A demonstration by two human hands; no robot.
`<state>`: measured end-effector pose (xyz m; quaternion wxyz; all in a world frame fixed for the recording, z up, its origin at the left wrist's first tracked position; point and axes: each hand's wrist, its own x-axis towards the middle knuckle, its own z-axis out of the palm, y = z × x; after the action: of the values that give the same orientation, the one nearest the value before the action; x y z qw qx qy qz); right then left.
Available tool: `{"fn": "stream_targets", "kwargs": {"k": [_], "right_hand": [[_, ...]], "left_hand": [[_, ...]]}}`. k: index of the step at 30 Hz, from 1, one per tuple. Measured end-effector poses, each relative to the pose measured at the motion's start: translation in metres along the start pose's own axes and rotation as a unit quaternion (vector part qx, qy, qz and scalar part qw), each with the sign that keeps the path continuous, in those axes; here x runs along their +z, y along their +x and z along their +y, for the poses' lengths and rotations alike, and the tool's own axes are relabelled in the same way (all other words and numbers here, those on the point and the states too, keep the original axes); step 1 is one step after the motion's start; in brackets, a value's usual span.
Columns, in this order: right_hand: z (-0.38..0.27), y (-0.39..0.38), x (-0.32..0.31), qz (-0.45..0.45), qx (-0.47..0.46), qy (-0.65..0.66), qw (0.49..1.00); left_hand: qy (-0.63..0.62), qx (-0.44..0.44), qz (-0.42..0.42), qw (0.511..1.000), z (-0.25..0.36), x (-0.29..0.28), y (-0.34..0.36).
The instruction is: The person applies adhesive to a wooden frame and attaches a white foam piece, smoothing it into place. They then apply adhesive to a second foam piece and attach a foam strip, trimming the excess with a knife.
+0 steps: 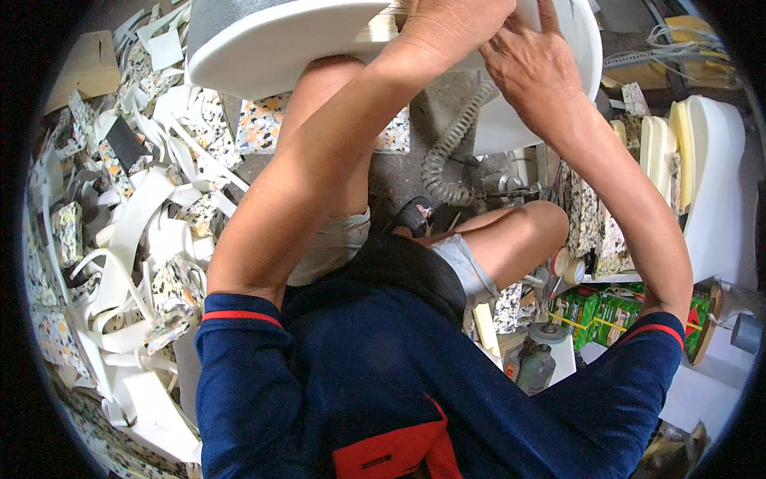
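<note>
A large white curved piece (263, 48), smooth like foam sheet with a grey area at its upper left, lies across my raised knee at the top of the view. My left hand (459, 24) is over its middle, and the fingers are mostly cut off by the upper edge. Close beside it, my right hand (533, 64) rests against the white piece's right part with fingers apart, one stretched upward. The two hands meet or overlap near the fingertips. A beige ribbed patch (381, 25) shows by my left wrist. Whatever lies under the fingers is hidden.
White and speckled foam offcuts (152, 239) pile up on the left. A grey coiled air hose (439, 168) hangs between my legs. To the right stand stacked foam blocks (658, 152), a white curved shell (714, 160), green packages (598, 315) and a grey bottle (536, 369).
</note>
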<state>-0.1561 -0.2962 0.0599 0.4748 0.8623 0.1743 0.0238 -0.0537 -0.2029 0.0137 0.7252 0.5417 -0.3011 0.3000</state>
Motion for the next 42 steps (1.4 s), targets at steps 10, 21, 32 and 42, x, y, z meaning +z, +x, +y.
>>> {"fn": "stream_targets", "kwargs": {"k": [10, 21, 32, 42], "right_hand": [[-0.031, 0.006, 0.009, -0.008, -0.030, -0.053, 0.998], [-0.010, 0.034, 0.041, -0.009, 0.113, 0.005, 0.994], [-0.010, 0.038, 0.045, -0.051, 0.078, -0.015, 0.996], [0.003, 0.073, 0.036, -0.101, 0.056, -0.002, 0.993]], "left_hand": [[-0.003, -0.028, -0.024, 0.999, 0.008, -0.003, -0.009], [-0.001, -0.009, 0.003, 1.000, 0.016, 0.005, -0.016], [-0.006, 0.051, 0.029, 0.998, 0.008, -0.001, -0.031], [-0.088, -0.076, 0.063, 0.991, 0.009, -0.004, -0.015]]}}
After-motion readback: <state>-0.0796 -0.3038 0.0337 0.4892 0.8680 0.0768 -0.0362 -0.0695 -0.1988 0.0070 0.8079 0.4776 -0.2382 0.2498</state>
